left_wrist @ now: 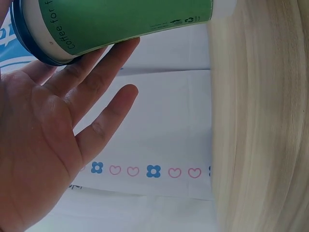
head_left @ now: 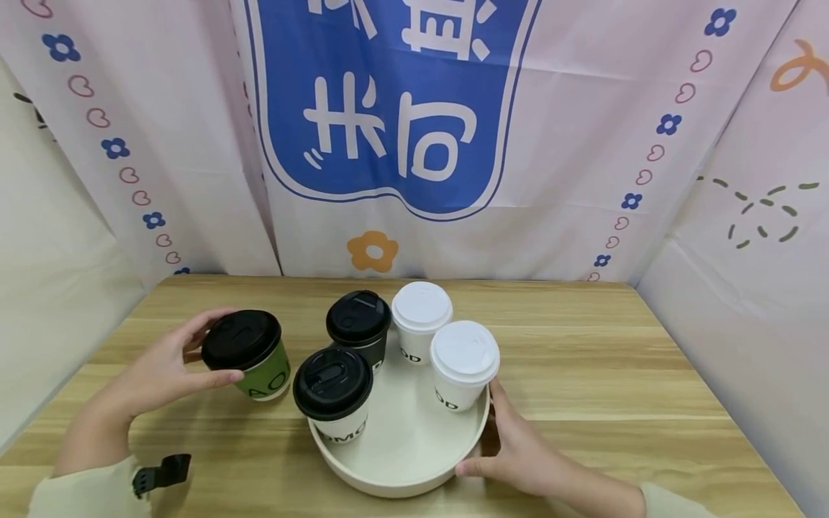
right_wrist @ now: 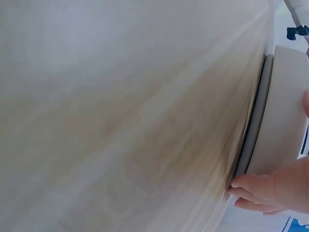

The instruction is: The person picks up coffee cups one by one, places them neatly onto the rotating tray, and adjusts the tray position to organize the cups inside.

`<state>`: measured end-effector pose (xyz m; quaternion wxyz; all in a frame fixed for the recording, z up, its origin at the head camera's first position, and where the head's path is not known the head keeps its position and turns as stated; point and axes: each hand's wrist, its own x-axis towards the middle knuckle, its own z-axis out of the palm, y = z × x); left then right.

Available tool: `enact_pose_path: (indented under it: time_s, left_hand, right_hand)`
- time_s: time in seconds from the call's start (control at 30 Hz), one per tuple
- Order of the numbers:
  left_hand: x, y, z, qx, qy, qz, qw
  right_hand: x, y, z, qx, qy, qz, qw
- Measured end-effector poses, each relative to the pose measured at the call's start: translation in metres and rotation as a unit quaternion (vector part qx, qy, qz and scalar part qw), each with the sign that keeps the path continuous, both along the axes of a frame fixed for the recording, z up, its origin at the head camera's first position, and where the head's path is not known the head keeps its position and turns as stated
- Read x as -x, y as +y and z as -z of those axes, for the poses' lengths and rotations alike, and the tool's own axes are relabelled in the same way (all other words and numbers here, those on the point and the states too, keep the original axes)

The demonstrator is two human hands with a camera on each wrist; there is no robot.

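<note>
At the left, my left hand grips a green paper cup with a black lid, thumb in front and fingers behind. In the left wrist view, the cup appears at the top, above the spread fingers. My right hand holds the right side of a round white tray, thumb and fingers apart along its outer wall. The right wrist view shows fingertips low on the tray wall, by a grey base. On the tray stand two black-lidded cups and two white-lidded cups.
The wooden table extends around the tray on both sides. A printed white curtain with a blue panel hangs along the table's back edge. A black strap sticks out from the left wrist.
</note>
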<state>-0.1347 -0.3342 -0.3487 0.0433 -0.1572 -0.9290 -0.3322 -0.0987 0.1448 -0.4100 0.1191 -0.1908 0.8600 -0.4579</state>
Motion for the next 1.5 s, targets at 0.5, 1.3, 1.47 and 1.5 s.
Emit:
enact_pose_path:
  time_s: [0.5,1.3,1.47,1.5]
  left_hand:
    - [0.000,0.000,0.002,-0.007,0.002,-0.004,1.0000]
    - [0.001,-0.003,0.001,-0.006,0.004,-0.005,1.0000]
    - [0.001,-0.004,0.001,-0.007,0.003,-0.003,1.0000]
    - [0.000,-0.004,0.001,-0.007,0.003,-0.004,1.0000]
  right_hand:
    - [0.062,0.051,0.000,-0.048,0.068,-0.131,0.9880]
    - [0.080,0.040,0.007,-0.031,0.082,-0.149,0.9849]
    - [0.065,0.037,0.007,-0.018,0.073,-0.121,0.9897]
    - [0.062,0.036,0.007,-0.015,0.072,-0.115,0.9907]
